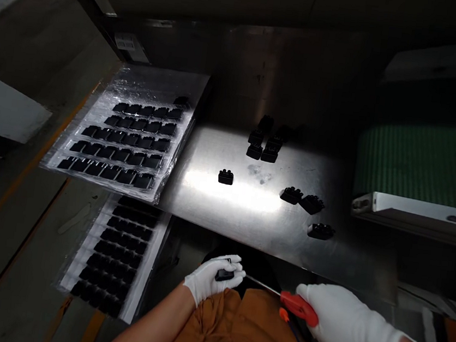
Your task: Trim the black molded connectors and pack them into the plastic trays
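Observation:
My left hand (212, 279), in a white glove, grips a small black plastic part (225, 274) above my orange lap. My right hand (344, 328), also gloved, is shut on a red-handled screwdriver (298, 307). Its thin metal shaft (262, 282) points left, and its tip reaches close to the black part. Whether tip and part touch, I cannot tell. Several similar black studded parts (270, 143) lie loose on the stainless steel table (229, 193) beyond my hands, and none of them touches either hand.
Clear plastic trays holding rows of black parts sit at the left: one on the table's edge (121, 131), another lower down (117, 257). A green conveyor belt (426, 163) with a white side rail runs at the right. The concrete floor lies far left.

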Tool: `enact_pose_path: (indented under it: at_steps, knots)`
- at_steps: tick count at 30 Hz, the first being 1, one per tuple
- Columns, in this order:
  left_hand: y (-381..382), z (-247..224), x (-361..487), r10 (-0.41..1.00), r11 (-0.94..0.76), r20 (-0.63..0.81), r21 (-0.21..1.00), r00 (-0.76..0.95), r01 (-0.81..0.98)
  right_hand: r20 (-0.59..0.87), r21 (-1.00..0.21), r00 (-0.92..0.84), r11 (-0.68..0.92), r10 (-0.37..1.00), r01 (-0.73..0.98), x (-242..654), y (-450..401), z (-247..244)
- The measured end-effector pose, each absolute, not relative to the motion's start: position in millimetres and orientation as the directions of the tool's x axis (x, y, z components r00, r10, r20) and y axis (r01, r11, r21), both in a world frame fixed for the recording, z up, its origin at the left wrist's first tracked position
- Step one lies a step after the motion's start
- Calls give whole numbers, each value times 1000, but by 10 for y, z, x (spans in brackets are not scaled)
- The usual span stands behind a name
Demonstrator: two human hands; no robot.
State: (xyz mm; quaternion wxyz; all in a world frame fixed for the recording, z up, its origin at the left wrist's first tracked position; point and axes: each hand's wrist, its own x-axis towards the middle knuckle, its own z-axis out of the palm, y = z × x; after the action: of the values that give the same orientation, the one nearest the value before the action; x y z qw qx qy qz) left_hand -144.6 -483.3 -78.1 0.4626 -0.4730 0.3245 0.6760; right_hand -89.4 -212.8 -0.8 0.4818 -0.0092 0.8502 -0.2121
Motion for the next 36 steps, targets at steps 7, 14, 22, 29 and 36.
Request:
enact_pose_path:
  at_steps: [7,14,22,29,36]
  knots:
    - [-4789,-990,-1490,109,-524,-993,-30,-33,-851,-754,-369,-608,926,-250,76,-851,-2307,61]
    - [-4766,-1063,-1511,67,-591,-998,-47,8,-805,-765,-309,-599,951,-238,16,-862,-2387,71]
    - [-4773,-895,-1527,255,-569,-967,-137,-16,-811,-764,-317,-607,947,-221,54,-851,-2306,-19]
    - [-4790,-1000,-1585,175,-599,-985,-111,6,-793,-766,-295,-594,956,-245,-13,-867,-2351,27]
    - [-4652,-1019,-1513,158,-264,-975,111,-156,-958,-740,-305,-623,952,-254,-27,-892,-2338,62]
